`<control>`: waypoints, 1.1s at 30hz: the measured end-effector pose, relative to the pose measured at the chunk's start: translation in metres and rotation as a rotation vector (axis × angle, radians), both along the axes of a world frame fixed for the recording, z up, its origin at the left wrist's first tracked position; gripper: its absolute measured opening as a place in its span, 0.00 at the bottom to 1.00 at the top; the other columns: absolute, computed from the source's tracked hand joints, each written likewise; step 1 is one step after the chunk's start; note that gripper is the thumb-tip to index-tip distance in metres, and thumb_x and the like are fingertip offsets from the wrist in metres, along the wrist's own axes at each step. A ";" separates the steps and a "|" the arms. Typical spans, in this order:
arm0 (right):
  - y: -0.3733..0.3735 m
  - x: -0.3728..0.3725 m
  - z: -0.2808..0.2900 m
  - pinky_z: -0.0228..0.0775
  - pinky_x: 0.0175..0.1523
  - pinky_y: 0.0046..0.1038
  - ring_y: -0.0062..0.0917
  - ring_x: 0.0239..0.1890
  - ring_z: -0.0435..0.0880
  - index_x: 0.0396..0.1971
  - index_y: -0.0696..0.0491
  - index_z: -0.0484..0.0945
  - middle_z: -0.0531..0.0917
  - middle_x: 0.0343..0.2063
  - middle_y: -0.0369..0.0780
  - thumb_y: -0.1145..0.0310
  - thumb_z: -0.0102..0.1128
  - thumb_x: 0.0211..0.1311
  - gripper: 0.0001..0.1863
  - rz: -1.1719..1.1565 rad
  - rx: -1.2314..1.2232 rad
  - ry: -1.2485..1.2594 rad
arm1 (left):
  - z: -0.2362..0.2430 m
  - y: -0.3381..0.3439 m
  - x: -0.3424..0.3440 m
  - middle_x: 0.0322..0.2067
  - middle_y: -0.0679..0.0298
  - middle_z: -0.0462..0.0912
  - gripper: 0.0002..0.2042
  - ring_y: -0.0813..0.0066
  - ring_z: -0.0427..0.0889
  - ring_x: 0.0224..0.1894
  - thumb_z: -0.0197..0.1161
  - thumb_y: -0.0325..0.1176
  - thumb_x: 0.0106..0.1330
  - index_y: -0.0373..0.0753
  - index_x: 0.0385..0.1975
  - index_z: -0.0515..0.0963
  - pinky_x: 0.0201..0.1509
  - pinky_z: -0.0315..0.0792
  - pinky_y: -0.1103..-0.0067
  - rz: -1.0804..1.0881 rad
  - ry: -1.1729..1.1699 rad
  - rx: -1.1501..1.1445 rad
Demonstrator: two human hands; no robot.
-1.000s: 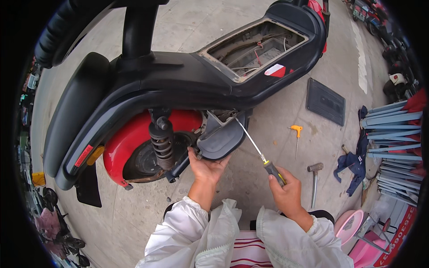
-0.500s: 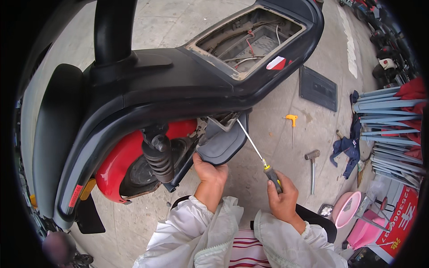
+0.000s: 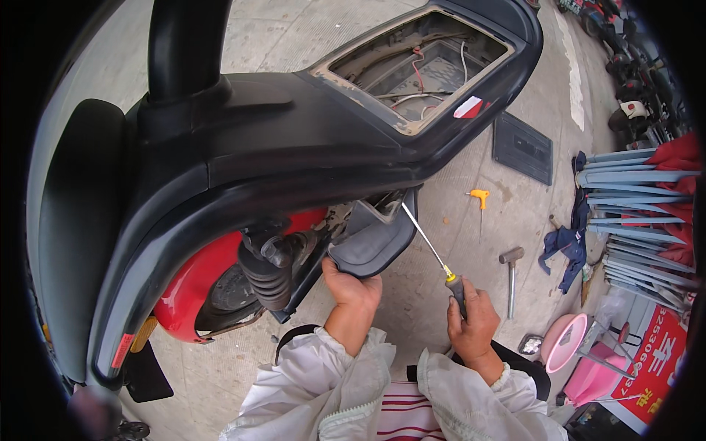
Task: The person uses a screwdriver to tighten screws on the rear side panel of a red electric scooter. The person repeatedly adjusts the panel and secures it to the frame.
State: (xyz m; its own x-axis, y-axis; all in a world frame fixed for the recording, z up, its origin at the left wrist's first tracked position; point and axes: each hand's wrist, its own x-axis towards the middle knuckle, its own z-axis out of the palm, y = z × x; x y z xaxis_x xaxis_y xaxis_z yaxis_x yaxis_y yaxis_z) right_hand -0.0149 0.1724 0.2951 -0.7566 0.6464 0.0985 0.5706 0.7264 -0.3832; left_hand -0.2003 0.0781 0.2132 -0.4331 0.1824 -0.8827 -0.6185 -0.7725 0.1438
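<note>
A black scooter body (image 3: 294, 132) leans across the view, its floor compartment (image 3: 441, 73) uncovered with red and white wires inside. Below its edge juts a grey plastic panel (image 3: 375, 241). My left hand (image 3: 354, 295) grips the panel's lower rim, thumb on the near face and fingers mostly hidden behind. In my right hand (image 3: 474, 327) is a screwdriver (image 3: 426, 238) with a long shaft and a dark grey and yellow handle. Its tip meets the panel's upper right part near the body; the exact contact is too small to tell. Left of the panel are a spring shock absorber (image 3: 266, 285) and a red fender (image 3: 180, 294).
On the pavement to the right lie a yellow-handled hex key (image 3: 479, 195), a hammer (image 3: 512, 283) and a black rectangular cover (image 3: 523, 148). Farther right are a dark blue cloth (image 3: 568, 246), light-blue poles with red fabric (image 3: 625, 176) and a pink basin (image 3: 565, 345).
The scooter body and grey panel sit slightly farther right in view. My right hand and the screwdriver have shifted a little right and down; both holds are the same.
</note>
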 end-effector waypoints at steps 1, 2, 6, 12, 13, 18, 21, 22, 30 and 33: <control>0.004 0.000 0.004 0.72 0.30 0.32 0.36 0.25 0.80 0.55 0.52 0.78 0.80 0.29 0.43 0.75 0.69 0.52 0.27 0.014 0.002 0.005 | 0.002 0.000 0.001 0.57 0.66 0.79 0.21 0.63 0.76 0.61 0.45 0.49 0.70 0.46 0.53 0.78 0.66 0.69 0.61 0.001 -0.004 0.024; 0.008 -0.001 0.008 0.72 0.30 0.32 0.36 0.25 0.80 0.55 0.52 0.79 0.80 0.29 0.42 0.75 0.69 0.51 0.27 0.028 0.005 0.010 | 0.005 0.000 0.003 0.58 0.66 0.78 0.21 0.62 0.75 0.62 0.45 0.49 0.70 0.46 0.54 0.77 0.67 0.68 0.60 0.003 -0.009 0.049; 0.024 -0.003 0.013 0.72 0.29 0.32 0.36 0.25 0.80 0.54 0.52 0.79 0.79 0.28 0.43 0.75 0.70 0.50 0.27 0.083 0.019 -0.010 | 0.002 -0.004 0.002 0.60 0.64 0.76 0.23 0.59 0.72 0.64 0.45 0.50 0.69 0.46 0.55 0.77 0.68 0.66 0.58 -0.010 -0.030 0.112; 0.037 0.006 -0.001 0.69 0.30 0.24 0.20 0.24 0.76 0.50 0.58 0.81 0.81 0.27 0.37 0.73 0.66 0.60 0.17 -0.075 -0.569 0.143 | 0.005 -0.003 -0.001 0.59 0.63 0.76 0.24 0.58 0.73 0.64 0.45 0.50 0.68 0.45 0.56 0.76 0.69 0.65 0.57 -0.027 -0.074 0.150; 0.037 0.005 0.000 0.68 0.30 0.23 0.17 0.24 0.75 0.49 0.59 0.82 0.81 0.27 0.35 0.72 0.66 0.62 0.16 -0.129 -0.701 0.176 | 0.004 -0.003 0.000 0.59 0.63 0.77 0.24 0.59 0.73 0.63 0.45 0.50 0.68 0.46 0.56 0.76 0.69 0.65 0.58 -0.025 -0.083 0.142; 0.064 0.007 0.014 0.62 0.26 0.18 0.11 0.20 0.69 0.52 0.62 0.80 0.77 0.20 0.32 0.72 0.63 0.65 0.17 -0.297 -1.154 0.048 | 0.013 0.000 -0.004 0.58 0.64 0.78 0.23 0.61 0.74 0.63 0.46 0.50 0.66 0.46 0.55 0.78 0.70 0.65 0.60 -0.024 -0.140 0.103; 0.080 0.003 0.019 0.57 0.22 0.19 0.12 0.16 0.66 0.51 0.67 0.78 0.75 0.18 0.33 0.72 0.61 0.67 0.17 -0.263 -1.273 0.047 | 0.009 -0.001 -0.002 0.60 0.61 0.75 0.25 0.56 0.72 0.64 0.44 0.51 0.68 0.46 0.57 0.75 0.68 0.65 0.56 -0.029 -0.102 0.124; 0.084 0.002 0.019 0.56 0.21 0.19 0.13 0.15 0.65 0.51 0.66 0.78 0.74 0.18 0.33 0.70 0.60 0.68 0.18 -0.261 -1.351 0.067 | 0.010 -0.001 -0.002 0.60 0.61 0.75 0.25 0.56 0.72 0.64 0.44 0.51 0.68 0.46 0.57 0.75 0.68 0.65 0.56 -0.033 -0.101 0.121; 0.086 -0.002 0.032 0.53 0.20 0.20 0.14 0.14 0.64 0.47 0.68 0.78 0.72 0.16 0.34 0.66 0.60 0.69 0.18 -0.346 -1.658 0.125 | 0.019 -0.001 -0.003 0.60 0.65 0.76 0.24 0.60 0.73 0.64 0.45 0.50 0.67 0.47 0.55 0.77 0.68 0.65 0.60 -0.057 -0.129 0.117; 0.079 -0.002 0.039 0.60 0.22 0.21 0.17 0.16 0.70 0.47 0.66 0.80 0.77 0.19 0.36 0.69 0.63 0.65 0.16 -0.280 -1.344 0.025 | 0.020 -0.002 -0.002 0.60 0.65 0.76 0.24 0.60 0.73 0.64 0.44 0.50 0.67 0.47 0.55 0.77 0.68 0.64 0.60 -0.067 -0.119 0.128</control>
